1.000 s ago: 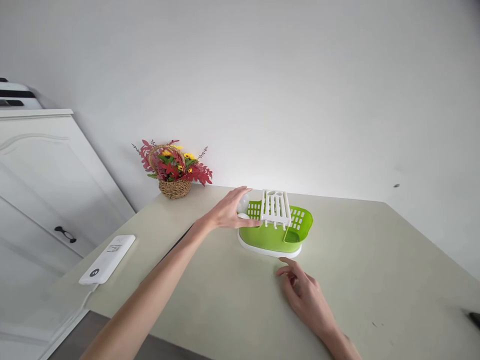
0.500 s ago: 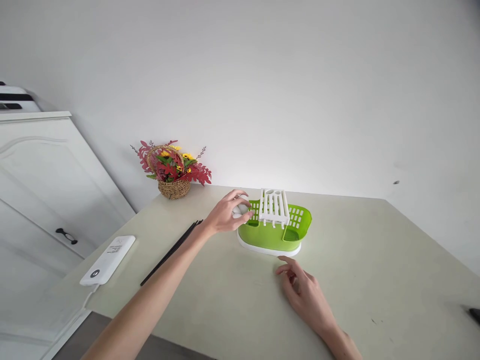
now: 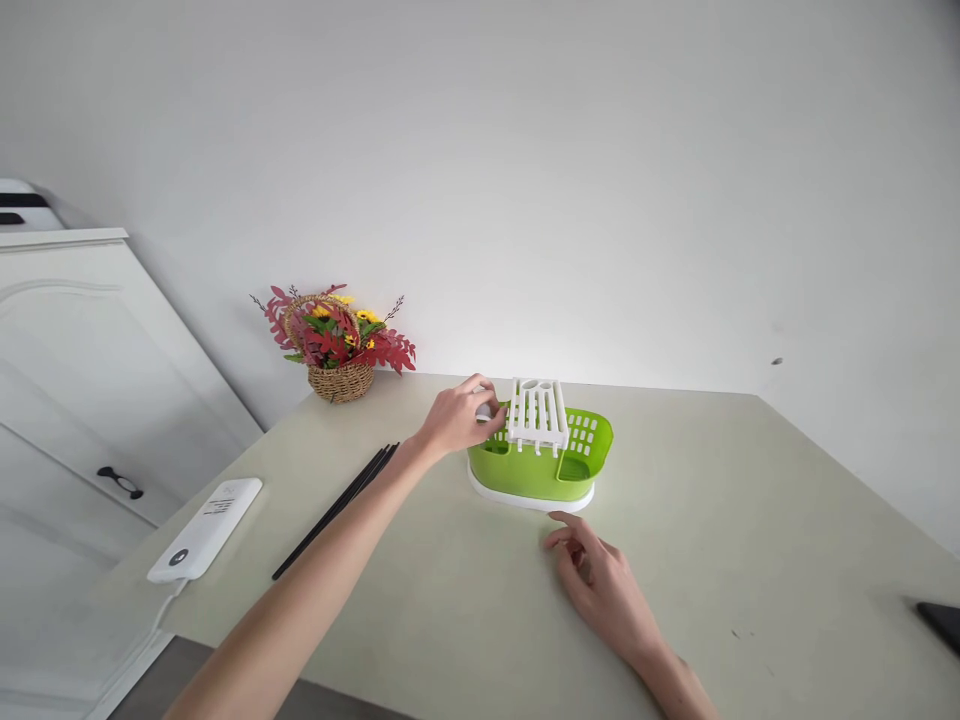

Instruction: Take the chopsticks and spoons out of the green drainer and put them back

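Observation:
A green plastic cutlery drainer (image 3: 525,472) with a white slotted insert (image 3: 537,412) stands on a white base in the middle of the beige table (image 3: 750,520). My left hand (image 3: 456,418) is at the drainer's left end, its fingers closed round a small white object (image 3: 484,410) that I cannot name. My right hand (image 3: 596,580) rests on the table just in front of the drainer, fingers loosely curled and apart, holding nothing. A pair of black chopsticks (image 3: 337,508) lies on the table beside my left forearm.
A wicker basket of red and yellow artificial flowers (image 3: 339,345) stands at the table's back left by the wall. A white power bank (image 3: 205,515) lies near the left edge. A white cabinet (image 3: 82,380) is at the left. A dark object (image 3: 941,622) sits at the right edge.
My left hand went from flat and stretched over the drainer's left end to closed round the white object there. The chopsticks came into view beside my forearm. My right hand stayed put.

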Action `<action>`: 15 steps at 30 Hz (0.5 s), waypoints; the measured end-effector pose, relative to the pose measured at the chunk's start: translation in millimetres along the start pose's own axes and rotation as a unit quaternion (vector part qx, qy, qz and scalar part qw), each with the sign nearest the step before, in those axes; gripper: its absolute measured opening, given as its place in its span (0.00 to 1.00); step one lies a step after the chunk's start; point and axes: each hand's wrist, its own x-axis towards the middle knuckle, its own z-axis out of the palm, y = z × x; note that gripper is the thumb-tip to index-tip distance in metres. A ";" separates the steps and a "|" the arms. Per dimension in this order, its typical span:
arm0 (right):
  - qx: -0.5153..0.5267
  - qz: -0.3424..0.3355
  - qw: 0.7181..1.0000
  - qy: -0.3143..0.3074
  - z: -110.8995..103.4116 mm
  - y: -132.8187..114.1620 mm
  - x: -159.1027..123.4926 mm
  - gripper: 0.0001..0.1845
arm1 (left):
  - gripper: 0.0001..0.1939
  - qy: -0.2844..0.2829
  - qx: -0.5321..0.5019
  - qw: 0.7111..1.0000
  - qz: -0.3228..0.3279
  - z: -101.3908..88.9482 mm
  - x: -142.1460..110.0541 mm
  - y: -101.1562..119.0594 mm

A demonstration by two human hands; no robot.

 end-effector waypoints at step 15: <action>0.006 -0.003 1.000 0.001 -1.0 -0.2 0.8 0.16 | 0.06 -0.053 0.013 0.999 0.004 5.7 14.6 -1.4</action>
